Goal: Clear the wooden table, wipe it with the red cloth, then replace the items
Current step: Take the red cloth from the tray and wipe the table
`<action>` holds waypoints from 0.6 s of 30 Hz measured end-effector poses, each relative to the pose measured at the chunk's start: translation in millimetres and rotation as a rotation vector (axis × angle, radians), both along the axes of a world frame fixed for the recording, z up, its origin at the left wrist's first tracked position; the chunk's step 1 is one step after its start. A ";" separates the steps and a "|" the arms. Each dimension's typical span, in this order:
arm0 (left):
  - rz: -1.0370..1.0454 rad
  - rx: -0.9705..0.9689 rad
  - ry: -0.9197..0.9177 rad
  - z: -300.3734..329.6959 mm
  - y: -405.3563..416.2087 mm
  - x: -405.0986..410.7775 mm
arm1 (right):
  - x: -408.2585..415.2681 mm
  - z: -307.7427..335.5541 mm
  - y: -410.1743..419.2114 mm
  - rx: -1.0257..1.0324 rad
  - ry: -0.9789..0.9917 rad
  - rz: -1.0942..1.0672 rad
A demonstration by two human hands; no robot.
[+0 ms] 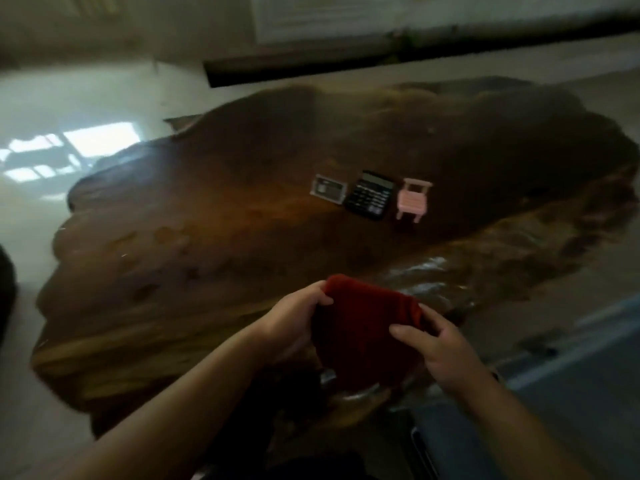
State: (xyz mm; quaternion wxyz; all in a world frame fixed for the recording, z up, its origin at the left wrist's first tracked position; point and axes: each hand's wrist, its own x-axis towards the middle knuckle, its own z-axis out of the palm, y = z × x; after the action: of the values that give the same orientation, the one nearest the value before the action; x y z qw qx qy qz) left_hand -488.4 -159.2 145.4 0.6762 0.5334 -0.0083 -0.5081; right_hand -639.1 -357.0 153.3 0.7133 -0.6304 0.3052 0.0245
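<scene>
A large, irregular wooden table (207,237) fills the view. Near its middle three small items stand in a row: a small white-framed card (328,188), a black calculator (370,195) and a tiny pink toy chair (413,199). The red cloth (367,327) hangs folded above the table's near edge. My left hand (294,318) grips its left side and my right hand (440,344) pinches its right side. The cloth's lower part is in shadow.
A pale floor with a bright window reflection (69,150) lies to the left. A dark long beam or ledge (381,53) runs behind the table. A bluish-grey surface (588,375) sits at the right, close to my right forearm.
</scene>
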 end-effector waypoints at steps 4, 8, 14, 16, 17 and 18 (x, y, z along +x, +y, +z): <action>0.159 -0.017 -0.005 -14.1 87.0 39.4 | 72.6 -3.1 68.9 0.101 0.009 0.164; 0.233 0.074 -0.058 -27.9 168.8 81.6 | 134.3 -14.7 140.0 0.047 0.018 0.204; 0.206 0.165 -0.053 -52.4 266.9 141.3 | 213.8 -37.0 225.0 0.045 0.078 0.275; 0.223 0.176 -0.030 -60.1 284.2 156.9 | 233.9 -42.4 239.9 -0.008 0.121 0.342; 0.223 0.193 -0.034 -64.5 290.4 165.0 | 243.9 -45.3 245.1 -0.053 0.145 0.382; 0.218 0.213 -0.042 -70.6 294.5 175.3 | 256.2 -51.1 249.3 -0.087 0.162 0.411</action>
State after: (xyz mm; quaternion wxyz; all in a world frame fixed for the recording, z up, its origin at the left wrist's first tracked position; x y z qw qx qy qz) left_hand -313.1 135.3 74.8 0.6665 0.6105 0.0896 -0.4183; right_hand -382.9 -107.7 102.2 0.6385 -0.7056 0.2275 0.2066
